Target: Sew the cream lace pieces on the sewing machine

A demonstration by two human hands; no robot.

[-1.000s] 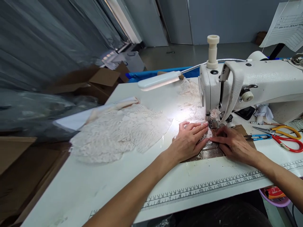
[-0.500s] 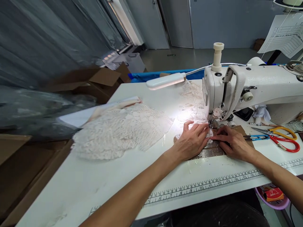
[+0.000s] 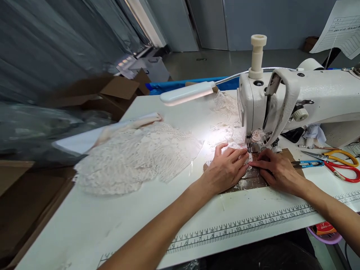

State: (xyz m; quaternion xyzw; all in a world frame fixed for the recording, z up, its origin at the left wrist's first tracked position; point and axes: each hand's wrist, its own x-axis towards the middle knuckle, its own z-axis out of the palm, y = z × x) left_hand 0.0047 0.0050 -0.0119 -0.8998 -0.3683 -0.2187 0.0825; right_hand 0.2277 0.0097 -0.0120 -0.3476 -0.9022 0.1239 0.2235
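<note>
My left hand [image 3: 226,167] lies flat, fingers stretched out, pressing a small piece of white lace [image 3: 247,156] on the table just in front of the needle of the white sewing machine [image 3: 295,97]. My right hand [image 3: 277,170] rests beside it on the right, fingers extended and pressed on the same lace and on the brown taped patch [image 3: 253,178] under the presser foot. The fingertips of both hands nearly meet at the foot.
A pile of white lace pieces [image 3: 135,155] lies left of my hands. A gooseneck lamp [image 3: 187,93] lights the needle area. Blue thread snips [image 3: 308,163] and red and yellow scissors [image 3: 341,165] lie at the right. A printed ruler [image 3: 253,225] runs along the table's front edge. Cardboard boxes [image 3: 107,93] stand left.
Both hands stay at the presser foot, with only slight finger shifts on the lace. The view has wobbled a little.
</note>
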